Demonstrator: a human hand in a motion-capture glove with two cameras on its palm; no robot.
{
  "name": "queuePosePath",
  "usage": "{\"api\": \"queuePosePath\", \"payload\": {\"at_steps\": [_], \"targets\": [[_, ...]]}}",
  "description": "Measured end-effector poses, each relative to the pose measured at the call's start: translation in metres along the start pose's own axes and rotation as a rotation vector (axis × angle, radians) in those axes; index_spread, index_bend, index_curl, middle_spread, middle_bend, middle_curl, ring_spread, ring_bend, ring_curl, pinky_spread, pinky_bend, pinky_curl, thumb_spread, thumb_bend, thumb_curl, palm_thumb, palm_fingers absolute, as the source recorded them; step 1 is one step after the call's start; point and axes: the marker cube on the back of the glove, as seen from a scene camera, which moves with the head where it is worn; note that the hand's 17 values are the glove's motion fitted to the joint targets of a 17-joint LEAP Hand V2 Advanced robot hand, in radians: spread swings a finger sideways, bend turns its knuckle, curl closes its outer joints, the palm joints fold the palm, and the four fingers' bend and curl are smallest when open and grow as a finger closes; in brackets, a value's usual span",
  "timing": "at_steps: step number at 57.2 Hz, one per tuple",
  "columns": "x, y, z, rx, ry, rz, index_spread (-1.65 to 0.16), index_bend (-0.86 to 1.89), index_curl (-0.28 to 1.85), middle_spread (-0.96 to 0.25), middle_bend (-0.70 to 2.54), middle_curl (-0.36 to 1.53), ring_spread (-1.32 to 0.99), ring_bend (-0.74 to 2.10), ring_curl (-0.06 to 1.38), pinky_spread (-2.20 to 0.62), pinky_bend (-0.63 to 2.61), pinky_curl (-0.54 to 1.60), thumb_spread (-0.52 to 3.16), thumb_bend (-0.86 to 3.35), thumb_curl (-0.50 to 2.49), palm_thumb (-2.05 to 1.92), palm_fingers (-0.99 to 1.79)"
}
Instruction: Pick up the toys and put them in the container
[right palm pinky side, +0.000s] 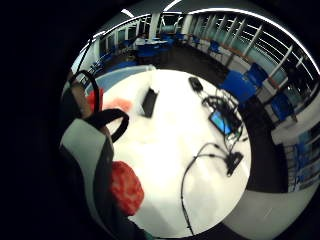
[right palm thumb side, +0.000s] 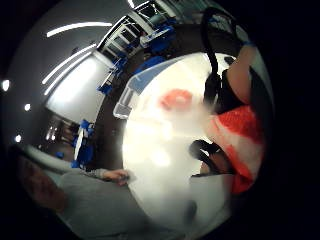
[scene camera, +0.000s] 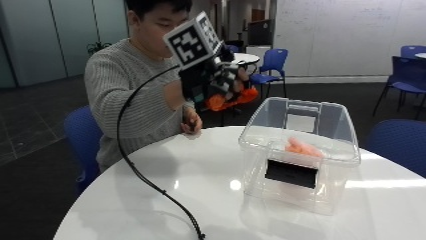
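round white table (scene camera: 166, 185) sitting in an office space with blue chairs (scene camera: 273, 62) and glass walls behind. gloved right hand (scene camera: 216, 82) is hanging raised in the air above the table's far edge, short of the container. fingers are curling round an orange-red toy (scene camera: 229, 98), clamped on it; the toy is bulging out under the palm in the outside view. thumb side palm view is showing the same toy (right palm thumb side: 240, 135) pressed right against the palm, red with pale patches. little finger side view is catching it as a red lump (right palm pinky side: 126, 187) beside the glove straps.

clear plastic container (scene camera: 299, 150) is standing open on the table, near the hand and lower than it, not touching it. it's holding a second toy, pale orange (scene camera: 303, 147), lying inside on the bottom. a black label (scene camera: 291, 173) is sticking to the near wall of the container. from the thumb side view the second toy (right palm thumb side: 175, 98) is showing as an orange blur inside the container.

bare left hand (scene camera: 192, 125) is resting at the table's far edge, near the person's grey sweater (scene camera: 126, 95).
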Motion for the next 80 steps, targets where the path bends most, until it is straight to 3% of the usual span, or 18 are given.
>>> {"api": "queuePosePath", "payload": {"at_steps": [7,16,29,41,46,51,53,56,64,80], "targets": [[-0.015,-0.042,-0.011,-0.031,-0.027,0.018,-0.34,0.69,0.72,-0.22,0.65,0.59,-0.46,1.21,0.59,-0.43,1.03,0.46,0.49,0.22,1.16,0.63,0.89],[-0.037,-0.079,0.030,-0.104,-0.096,0.097,-0.35,0.68,0.76,-0.22,0.64,0.61,-0.46,1.21,0.60,-0.44,1.04,0.48,0.40,0.22,1.23,0.61,0.87],[-0.158,-0.117,0.124,-0.309,-0.046,-0.194,-0.37,0.62,0.80,-0.23,0.59,0.63,-0.46,1.20,0.61,-0.44,1.05,0.50,0.30,0.22,1.32,0.59,0.82],[-0.168,-0.121,0.147,-0.365,-0.055,-0.206,-0.40,0.57,0.83,-0.25,0.53,0.65,-0.47,1.18,0.62,-0.44,1.05,0.50,0.26,0.20,1.37,0.58,0.78],[-0.164,-0.115,0.157,-0.486,-0.035,-0.166,-0.41,0.52,0.84,-0.27,0.45,0.63,-0.47,1.16,0.62,-0.43,1.06,0.50,0.26,0.19,1.39,0.58,0.69],[-0.158,-0.105,0.165,-0.617,-0.027,-0.142,-0.42,0.23,0.79,-0.28,0.24,0.58,-0.43,1.13,0.62,-0.41,1.26,0.55,0.43,0.13,1.38,0.44,0.29],[-0.154,-0.102,0.166,-0.629,-0.028,-0.142,-0.42,0.18,0.77,-0.26,0.19,0.56,-0.39,1.00,0.59,-0.34,1.25,0.55,0.56,0.05,1.34,0.30,-0.03],[-0.151,-0.099,0.167,-0.630,-0.038,-0.143,-0.43,0.11,0.70,-0.23,0.16,0.53,-0.33,0.84,0.55,-0.24,1.26,0.54,0.72,0.00,1.27,0.21,-0.18],[-0.151,-0.091,0.164,-0.630,-0.050,-0.144,-0.41,0.10,0.56,-0.21,0.16,0.47,-0.23,0.66,0.43,-0.09,1.19,0.47,1.03,-0.02,1.07,0.11,-0.16],[-0.125,-0.041,0.115,-0.559,-0.100,-0.170,-0.40,0.13,0.44,-0.18,0.16,0.40,-0.16,0.60,0.39,0.01,1.11,0.41,1.31,-0.01,0.75,0.04,-0.11]]}}
